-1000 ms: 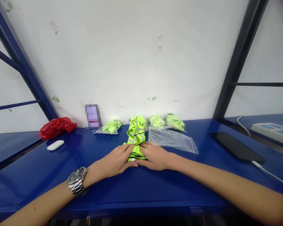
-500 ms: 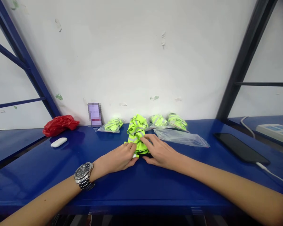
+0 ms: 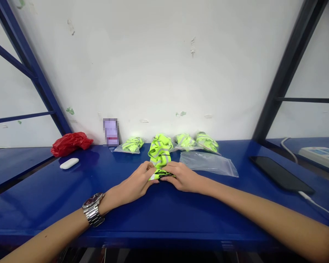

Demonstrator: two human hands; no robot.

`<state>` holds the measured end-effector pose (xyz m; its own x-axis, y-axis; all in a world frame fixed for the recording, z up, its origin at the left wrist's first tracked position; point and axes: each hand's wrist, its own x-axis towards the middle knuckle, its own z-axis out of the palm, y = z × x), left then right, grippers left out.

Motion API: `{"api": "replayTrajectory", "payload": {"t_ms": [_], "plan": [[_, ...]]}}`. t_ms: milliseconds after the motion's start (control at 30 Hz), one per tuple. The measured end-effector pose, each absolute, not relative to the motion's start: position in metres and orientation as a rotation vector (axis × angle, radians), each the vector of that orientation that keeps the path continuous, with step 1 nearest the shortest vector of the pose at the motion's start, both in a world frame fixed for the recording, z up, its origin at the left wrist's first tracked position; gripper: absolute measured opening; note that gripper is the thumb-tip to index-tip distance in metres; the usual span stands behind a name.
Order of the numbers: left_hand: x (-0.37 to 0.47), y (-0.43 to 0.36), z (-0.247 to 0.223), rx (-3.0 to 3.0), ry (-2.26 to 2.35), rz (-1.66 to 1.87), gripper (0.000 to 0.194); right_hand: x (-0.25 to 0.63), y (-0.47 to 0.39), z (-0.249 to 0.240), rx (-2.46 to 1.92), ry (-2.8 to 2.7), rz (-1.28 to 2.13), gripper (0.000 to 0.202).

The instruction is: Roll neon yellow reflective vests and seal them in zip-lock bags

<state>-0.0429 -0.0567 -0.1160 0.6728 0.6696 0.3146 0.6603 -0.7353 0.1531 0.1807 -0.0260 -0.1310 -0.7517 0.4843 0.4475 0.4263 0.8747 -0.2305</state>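
A neon yellow-green reflective strap (image 3: 159,150) with silver stripes lies in loose loops on the blue table, its near end bunched toward me. My left hand (image 3: 138,182), with a watch on the wrist, is closed on the left side of that near end. From the right, my right hand (image 3: 182,177) pinches the same folded end. Between the fingers show a black part and a pale edge, partly covered by my fingertips. A flat clear zip bag (image 3: 210,164) rests just right of my right hand.
Bagged yellow-green straps stand along the wall, one bag (image 3: 132,145) left and two (image 3: 185,141) right. Left are a red plastic bag (image 3: 71,143), a white case (image 3: 69,163) and a propped phone (image 3: 111,132). A dark phone (image 3: 281,174) on a cable and a power strip (image 3: 320,156) are at right.
Both hands have tightened on the strap's near end, and its folded edge with the black part shows more. The right fingers have curled in. The clear zip bag has shifted slightly.
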Motion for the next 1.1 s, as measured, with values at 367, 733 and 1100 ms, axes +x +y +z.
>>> {"api": "replayTrajectory", "payload": {"t_ms": [367, 733, 1100], "plan": [[-0.036, -0.050, -0.116, 2.724, 1.253, 0.584, 0.014, 0.179, -0.027, -0.111, -0.730, -2.530, 0.429, 0.025], [-0.035, -0.054, -0.107, 2.431, 1.398, 0.587, 0.016, 0.178, -0.014, -0.102, -0.709, -2.525, 0.885, 0.039], [-0.046, -0.048, -0.115, 2.516, 1.166, 0.553, 0.014, 0.171, -0.015, -0.095, -0.862, -2.818, 0.617, 0.034]]}}
